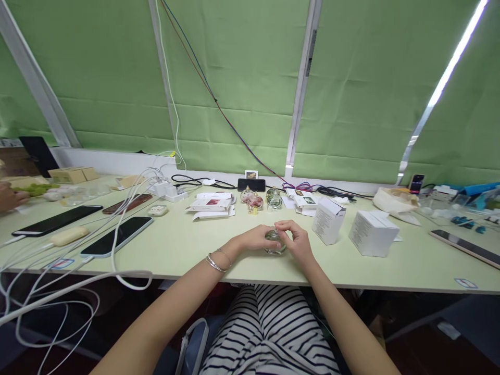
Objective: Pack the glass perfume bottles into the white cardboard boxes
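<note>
Striped trousers (269,328) nearest cam, below edge of the pale table (183,247). Glass bottle (275,245) on tabletop near front edge, btwn both hands: L hand (254,238) clasped on its left side, bracelets (216,262) at wrist; R hand (298,240) has fingertips at bottle top, can't tell if pinched tight. Other glass bottles, pink (255,201) & green (274,200), stand behind; 2 white boxes, tall (327,223) & wide (371,237), to R.
</note>
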A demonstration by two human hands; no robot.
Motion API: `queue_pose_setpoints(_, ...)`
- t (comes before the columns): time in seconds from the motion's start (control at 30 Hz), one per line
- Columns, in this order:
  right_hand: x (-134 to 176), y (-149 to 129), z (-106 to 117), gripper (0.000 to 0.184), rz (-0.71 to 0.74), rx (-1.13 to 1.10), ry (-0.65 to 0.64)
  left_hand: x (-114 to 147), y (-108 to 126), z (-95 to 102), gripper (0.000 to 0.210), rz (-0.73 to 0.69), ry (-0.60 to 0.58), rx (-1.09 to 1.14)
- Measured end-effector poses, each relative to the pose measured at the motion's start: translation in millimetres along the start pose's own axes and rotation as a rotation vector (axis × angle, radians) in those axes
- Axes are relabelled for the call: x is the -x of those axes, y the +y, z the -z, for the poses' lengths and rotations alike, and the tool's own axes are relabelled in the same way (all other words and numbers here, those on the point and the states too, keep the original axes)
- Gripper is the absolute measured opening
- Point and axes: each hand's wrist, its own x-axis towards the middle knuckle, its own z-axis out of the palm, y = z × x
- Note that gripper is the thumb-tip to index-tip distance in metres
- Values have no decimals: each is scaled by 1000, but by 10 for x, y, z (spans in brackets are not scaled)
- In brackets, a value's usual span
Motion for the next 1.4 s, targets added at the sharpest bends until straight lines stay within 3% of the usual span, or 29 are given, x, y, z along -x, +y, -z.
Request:
queue_pose_setpoints(0.27, 17, 23, 13, 13, -79, -41, -22, -1, -6, 2, 39, -6, 5, -18)
queue_pose_setpoints(0.63, 60, -6, -24, 12, 15, 57, 49, -15, -18, 3, 39, -29, 13, -37)
queue_pose_setpoints(1.4, -28, -50, -55, 5, -6, 21, 23, -2, -21, -11, 31, 6, 22, 25)
